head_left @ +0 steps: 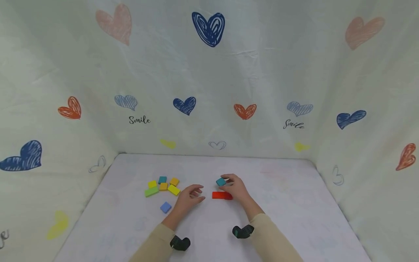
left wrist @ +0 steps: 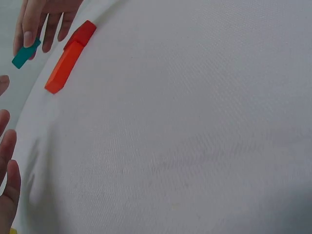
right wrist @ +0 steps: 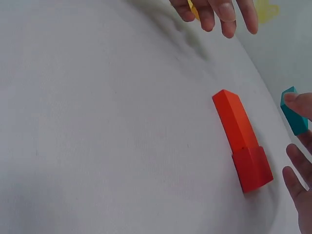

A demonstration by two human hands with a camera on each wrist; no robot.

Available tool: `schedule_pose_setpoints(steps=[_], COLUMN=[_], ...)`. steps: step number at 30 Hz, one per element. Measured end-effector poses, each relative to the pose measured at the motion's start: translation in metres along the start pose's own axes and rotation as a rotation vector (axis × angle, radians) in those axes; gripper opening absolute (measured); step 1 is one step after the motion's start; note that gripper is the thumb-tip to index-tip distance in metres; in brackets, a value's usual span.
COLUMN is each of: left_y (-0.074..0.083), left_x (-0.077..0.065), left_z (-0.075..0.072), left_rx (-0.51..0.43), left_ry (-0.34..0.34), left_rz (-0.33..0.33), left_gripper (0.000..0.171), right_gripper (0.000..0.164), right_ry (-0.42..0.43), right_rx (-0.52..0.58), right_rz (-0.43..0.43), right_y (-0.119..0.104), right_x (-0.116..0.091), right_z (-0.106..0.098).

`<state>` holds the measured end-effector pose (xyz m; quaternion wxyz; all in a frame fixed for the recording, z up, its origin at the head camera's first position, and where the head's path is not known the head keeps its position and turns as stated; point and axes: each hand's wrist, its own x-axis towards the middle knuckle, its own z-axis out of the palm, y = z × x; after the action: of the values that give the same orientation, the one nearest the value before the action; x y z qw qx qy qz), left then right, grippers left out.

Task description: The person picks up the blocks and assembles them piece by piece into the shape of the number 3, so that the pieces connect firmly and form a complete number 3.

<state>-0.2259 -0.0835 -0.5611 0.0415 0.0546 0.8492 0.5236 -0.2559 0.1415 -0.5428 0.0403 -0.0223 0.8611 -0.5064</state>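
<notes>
Between thumb and fingertips, my right hand pinches a small teal block, raised above the table. Just below it, an orange-red long block lies with its end against a darker red block. In the right wrist view the red block adjoins the near end of the orange-red one. My left hand hovers left of this pair, fingers loosely bent with nothing between them. The left wrist view catches only its fingertips at the left edge.
Left of my left hand lies a cluster of several blocks, among them a green block, a yellow block, an orange block and a teal one. A blue block sits nearer. Heart-printed curtains surround the white table.
</notes>
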Motion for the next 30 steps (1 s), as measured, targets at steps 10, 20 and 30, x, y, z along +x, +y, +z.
schedule_pose_setpoints(steps=[10, 20, 30], left_y=[0.0, -0.003, -0.008], left_x=[0.013, 0.017, 0.015], left_z=[0.024, 0.04, 0.051], left_rx=[0.093, 0.208, 0.351], left_ry=[-0.035, 0.009, 0.125], left_rz=[0.046, 0.082, 0.135], left_gripper=[0.037, 0.037, 0.038], right_gripper=[0.044, 0.045, 0.044], right_ry=[0.075, 0.183, 0.208], right_rx=[0.055, 0.054, 0.052], right_rz=[0.059, 0.1, 0.123], right_y=[0.016, 0.04, 0.05], right_x=[-0.002, -0.004, -0.003], right_z=[-0.015, -0.016, -0.018])
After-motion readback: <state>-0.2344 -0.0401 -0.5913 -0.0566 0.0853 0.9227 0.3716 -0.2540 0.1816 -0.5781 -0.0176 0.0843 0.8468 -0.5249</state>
